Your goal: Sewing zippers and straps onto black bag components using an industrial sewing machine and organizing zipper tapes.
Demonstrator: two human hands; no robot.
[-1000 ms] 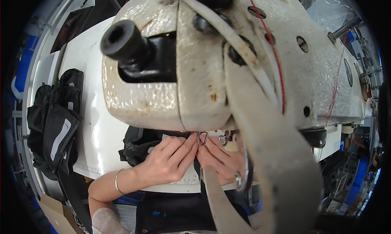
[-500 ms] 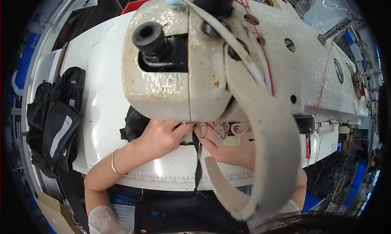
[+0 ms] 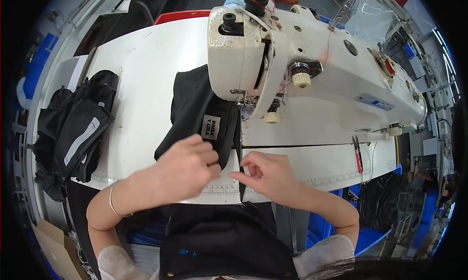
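A black fabric piece (image 3: 191,102) with a pale sewn-on label lies under the head of a white sewing machine (image 3: 225,60), its right edge at the needle and presser foot (image 3: 241,103). A narrow black strip (image 3: 241,190) runs from that edge toward me over the table's front. My left hand (image 3: 190,165) hovers over the fabric's near part, blurred, with fingers curled closed; whatever they hold is hidden. My right hand (image 3: 268,176) is beside the strip at its right, thumb and forefinger apart with the strip passing by their tips, the other fingers bent in.
A heap of black fabric pieces (image 3: 80,134) lies at the left of the white table (image 3: 141,60). Red-handled snips (image 3: 358,155) lie near the right end. A ruler scale (image 3: 321,175) runs along the front edge. Behind stands a red tray (image 3: 180,17); a cardboard box (image 3: 56,243) is lower left.
My view has drawn back from the machine head. Both hands have come away from the needle area toward me and apart. The labelled black piece now shows.
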